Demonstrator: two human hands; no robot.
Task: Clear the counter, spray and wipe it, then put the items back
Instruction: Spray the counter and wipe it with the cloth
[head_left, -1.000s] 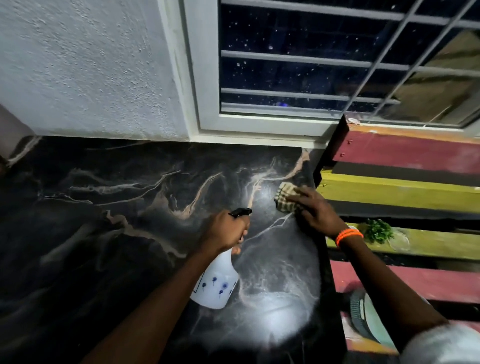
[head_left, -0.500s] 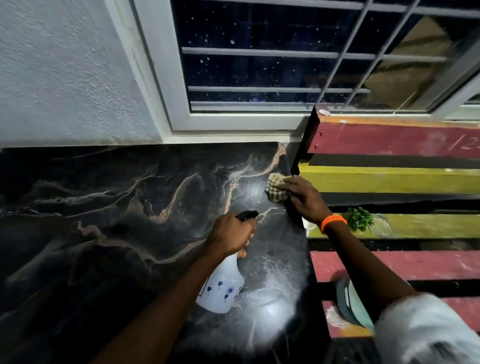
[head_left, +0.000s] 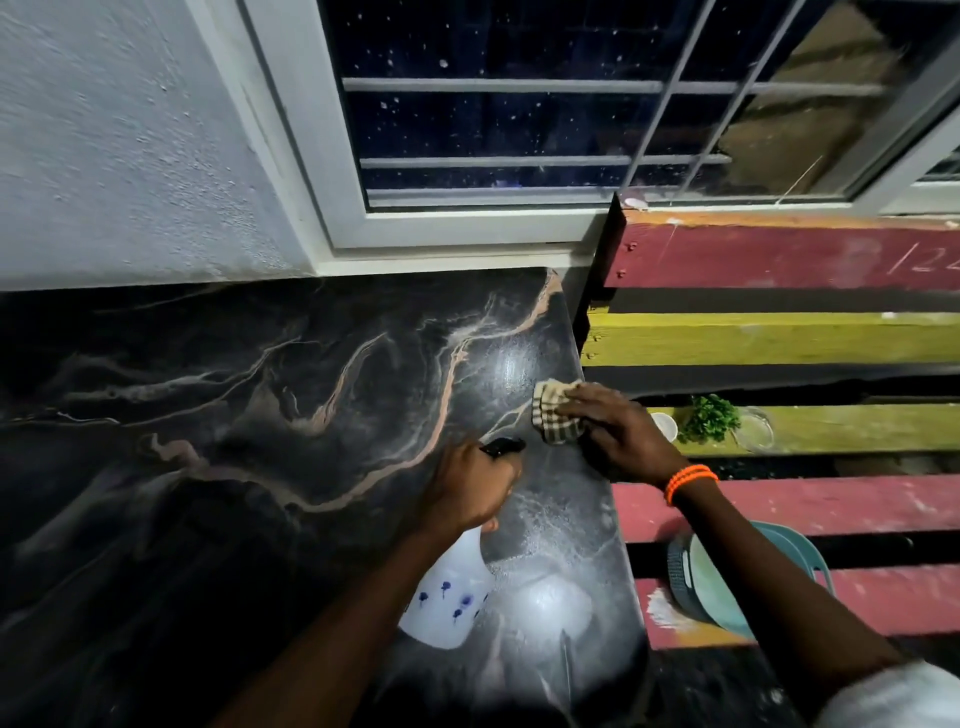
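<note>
Marble counter (head_left: 208, 415): left hand (head_left: 470, 491) grips spray bottle (head_left: 449, 597); right hand (head_left: 618, 434) presses cloth (head_left: 553, 415) flat.

- Right wrist: orange beaded bracelet (head_left: 691, 482), doubled strands.
- Right shoulder: white sleeve (head_left: 893, 699), short, fuzzy-looking fabric.
- Left arm (head_left: 332, 634): bare, no sleeve visible.

The left hand (head_left: 470, 488) is curling in a closed grip, knuckles up, its bare forearm reaching in from the lower edge. The right hand (head_left: 621, 434) is lying palm down with fingers (head_left: 582, 400) spread flat, an orange band circling its wrist.
</note>
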